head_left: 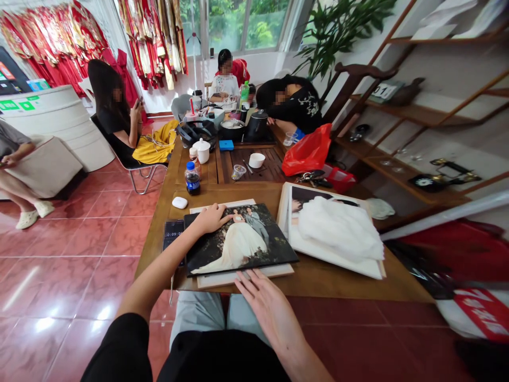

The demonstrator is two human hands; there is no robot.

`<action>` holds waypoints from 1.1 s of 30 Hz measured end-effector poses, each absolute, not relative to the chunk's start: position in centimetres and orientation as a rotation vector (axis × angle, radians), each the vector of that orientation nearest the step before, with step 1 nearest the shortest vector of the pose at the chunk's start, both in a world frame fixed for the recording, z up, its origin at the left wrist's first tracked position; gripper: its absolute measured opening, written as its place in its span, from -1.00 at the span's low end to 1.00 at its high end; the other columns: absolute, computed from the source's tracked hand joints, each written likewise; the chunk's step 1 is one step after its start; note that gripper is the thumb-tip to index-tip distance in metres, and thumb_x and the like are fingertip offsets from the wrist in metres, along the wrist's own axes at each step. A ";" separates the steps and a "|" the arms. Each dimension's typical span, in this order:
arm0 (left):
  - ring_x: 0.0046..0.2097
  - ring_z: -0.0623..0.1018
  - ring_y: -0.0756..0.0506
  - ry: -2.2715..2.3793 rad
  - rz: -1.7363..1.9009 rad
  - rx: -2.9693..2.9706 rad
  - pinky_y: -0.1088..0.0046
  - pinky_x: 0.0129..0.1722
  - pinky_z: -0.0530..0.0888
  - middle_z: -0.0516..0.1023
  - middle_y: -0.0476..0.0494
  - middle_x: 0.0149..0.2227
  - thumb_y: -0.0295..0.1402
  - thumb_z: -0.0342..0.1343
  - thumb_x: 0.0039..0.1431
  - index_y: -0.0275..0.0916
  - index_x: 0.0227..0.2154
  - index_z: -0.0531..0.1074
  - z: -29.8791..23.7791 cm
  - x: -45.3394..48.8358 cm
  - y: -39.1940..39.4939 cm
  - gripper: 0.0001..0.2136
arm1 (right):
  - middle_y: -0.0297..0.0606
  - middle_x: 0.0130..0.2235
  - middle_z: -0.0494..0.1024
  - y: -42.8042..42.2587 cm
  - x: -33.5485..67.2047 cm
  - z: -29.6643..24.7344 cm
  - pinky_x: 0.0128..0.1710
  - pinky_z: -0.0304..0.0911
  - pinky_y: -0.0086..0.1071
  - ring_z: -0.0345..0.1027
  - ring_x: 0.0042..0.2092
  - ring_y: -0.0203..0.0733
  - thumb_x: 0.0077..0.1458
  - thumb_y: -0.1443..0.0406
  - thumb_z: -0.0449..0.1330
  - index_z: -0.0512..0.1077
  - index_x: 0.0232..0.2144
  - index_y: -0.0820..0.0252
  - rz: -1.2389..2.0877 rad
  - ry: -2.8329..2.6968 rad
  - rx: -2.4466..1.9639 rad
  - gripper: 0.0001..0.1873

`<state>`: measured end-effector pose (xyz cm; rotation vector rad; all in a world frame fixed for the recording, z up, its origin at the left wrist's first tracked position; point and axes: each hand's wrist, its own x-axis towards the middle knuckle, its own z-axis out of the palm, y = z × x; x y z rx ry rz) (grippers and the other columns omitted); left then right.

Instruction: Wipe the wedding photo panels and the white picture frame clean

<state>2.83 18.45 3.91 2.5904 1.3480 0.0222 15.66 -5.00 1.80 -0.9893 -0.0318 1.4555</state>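
Dark photo panel, 2 figures, face-up

Beyond the photo, bare worktop forms a low passage, bounded at left by the case and upright bottle, at the far side by the cup and bowl, and at far right by the keys and bag. Between photo and stack, the gap narrows toward the near side. The left hand obstructs the photo's far left, its forearm crossing above the phone; the right hand, the near edge. Before the stack, the worktop lies open.
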 end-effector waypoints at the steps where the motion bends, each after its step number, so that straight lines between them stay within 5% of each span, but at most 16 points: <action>1: 0.14 0.51 -0.30 1.348 0.023 2.591 0.13 0.13 0.40 0.48 -0.35 0.08 0.07 -0.28 0.45 -0.22 0.17 0.30 3.9 2.8 18.5 -0.46 | -0.14 0.06 0.58 -5.1 15.5 2.0 0.26 0.29 0.10 0.43 0.18 0.13 -0.14 0.26 0.45 0.55 -0.26 0.12 1.436 -0.035 -0.994 -0.68; 10: 0.13 0.52 -0.31 1.361 0.023 2.582 0.13 0.10 0.42 0.50 -0.37 0.07 0.08 -0.29 0.45 -0.25 0.15 0.31 3.6 2.7 18.5 -0.44 | -0.17 0.24 0.47 -6.0 14.0 2.6 0.33 0.18 0.05 0.33 0.27 0.09 -0.12 0.22 0.47 0.59 -0.06 0.07 1.305 -0.085 -1.028 -0.51; 19: 0.14 0.52 -0.30 1.389 0.046 2.579 0.14 0.10 0.41 0.50 -0.36 0.08 0.08 -0.28 0.45 -0.24 0.15 0.31 3.3 2.7 18.3 -0.45 | -0.22 0.42 0.18 -6.7 11.3 2.2 0.36 0.13 -0.01 0.22 0.34 0.04 -0.02 0.16 0.44 0.44 0.20 0.01 1.161 -0.105 -1.033 -0.29; 27: 0.16 0.50 -0.32 1.394 0.069 2.586 0.11 0.10 0.41 0.49 -0.37 0.09 0.08 -0.28 0.45 -0.24 0.16 0.30 3.1 2.8 18.1 -0.45 | -0.10 0.42 0.16 -7.1 10.5 2.1 0.37 0.08 0.08 0.23 0.33 0.11 0.01 0.17 0.43 0.39 0.25 0.12 1.085 -0.120 -1.042 -0.24; 33: 0.15 0.51 -0.31 1.390 0.059 2.601 0.14 0.10 0.41 0.49 -0.36 0.10 0.06 -0.23 0.45 -0.22 0.16 0.30 3.0 2.8 18.2 -0.48 | -0.19 0.42 0.18 -7.2 10.7 2.3 0.39 0.04 0.10 0.21 0.34 0.09 0.01 0.24 0.42 0.45 0.19 0.05 1.113 -0.101 -0.961 -0.33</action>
